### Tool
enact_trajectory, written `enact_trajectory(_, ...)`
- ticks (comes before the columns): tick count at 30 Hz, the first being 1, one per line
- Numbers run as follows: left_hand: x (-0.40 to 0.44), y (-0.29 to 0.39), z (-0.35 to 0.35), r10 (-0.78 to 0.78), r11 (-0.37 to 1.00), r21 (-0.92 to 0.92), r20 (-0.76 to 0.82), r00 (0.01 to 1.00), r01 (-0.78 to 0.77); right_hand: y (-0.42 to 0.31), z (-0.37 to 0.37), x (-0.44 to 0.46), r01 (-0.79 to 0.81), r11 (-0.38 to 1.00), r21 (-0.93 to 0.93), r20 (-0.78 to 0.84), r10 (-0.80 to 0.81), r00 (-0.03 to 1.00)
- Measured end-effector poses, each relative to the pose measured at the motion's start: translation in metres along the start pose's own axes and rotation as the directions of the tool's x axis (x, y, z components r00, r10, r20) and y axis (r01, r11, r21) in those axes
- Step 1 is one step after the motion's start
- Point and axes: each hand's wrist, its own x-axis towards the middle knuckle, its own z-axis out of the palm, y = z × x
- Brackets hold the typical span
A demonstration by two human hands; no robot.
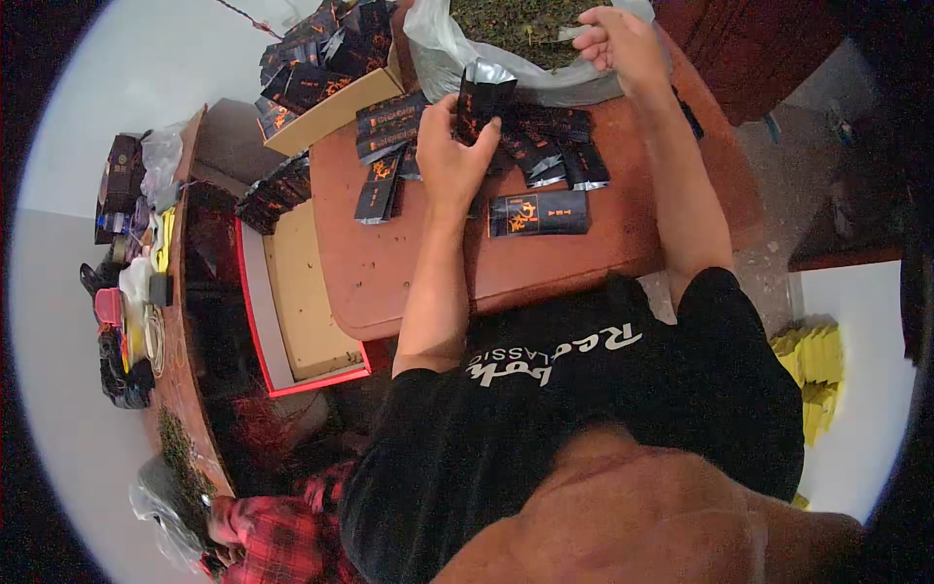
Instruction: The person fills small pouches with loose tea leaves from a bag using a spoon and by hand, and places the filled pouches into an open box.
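My left hand (455,161) grips a black foil pouch (479,109) with orange print, thumb on one side and fingers on the other. The pouch stands upright with its silvery top end showing. My right hand (628,54) is raised over the edge of a clear plastic bag (545,90) filled with dark loose leaves (516,27). Its fingers are curled together. A small pale strip (574,34) shows by the fingertips; I cannot make out what it is. Several similar pouches lie around my left hand, and one pouch (538,213) lies flat nearer me.
A cardboard box (336,112) heaped with black pouches stands at the table's (389,282) far left. Below it is a red-edged open box (302,292). At the lower left, a person in a red checked shirt (292,530) is beside a cluttered side table (180,360).
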Motion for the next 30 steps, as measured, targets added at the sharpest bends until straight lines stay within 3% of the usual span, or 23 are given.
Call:
enact_trajectory(6, 0.0, -0.003, 0.003, -0.004, 1.0, -0.026, -0.003, 1.0, 0.004, -0.023, 0.009, -0.012, -0.063, 0.994, 0.094, 0.095, 0.054, 0.994)
enact_trajectory(12, 0.0, -0.004, 0.002, 0.008, 1.0, 0.015, 0.0, 1.0, -0.008, -0.037, 0.027, -0.023, -0.064, 0.998, -0.016, 0.197, 0.065, 0.978)
enact_trajectory(15, -0.001, -0.006, 0.003, 0.009, 1.0, 0.011, -0.002, 1.0, -0.009, -0.049, 0.044, -0.041, 0.064, 0.98, -0.186, 0.228, -0.02, 0.974)
enact_trajectory(18, -0.001, -0.005, 0.003, -0.006, 1.0, 0.011, 0.007, 1.0, 0.006, -0.053, 0.057, -0.056, 0.291, 0.83, -0.475, 0.306, -0.154, 0.94)
enact_trajectory(21, -0.001, -0.003, 0.002, -0.006, 1.0, 0.006, 0.02, 1.0, 0.006, -0.044, 0.062, -0.063, 0.577, 0.658, -0.485, 0.433, -0.393, 0.812)
enact_trajectory(24, -0.001, -0.004, 0.002, -0.006, 1.0, 0.002, 0.025, 1.0, 0.006, -0.048, 0.061, -0.068, 0.644, 0.596, -0.48, 0.463, -0.451, 0.763)
enact_trajectory(27, -0.001, -0.004, 0.002, 0.003, 1.0, 0.006, 0.017, 1.0, -0.003, -0.057, 0.051, -0.062, 0.601, 0.634, -0.488, 0.407, -0.444, 0.798)
enact_trajectory(30, -0.001, -0.005, 0.003, -0.019, 1.0, -0.005, 0.031, 0.999, 0.02, -0.074, 0.038, -0.052, 0.36, 0.826, -0.434, 0.245, -0.277, 0.929)
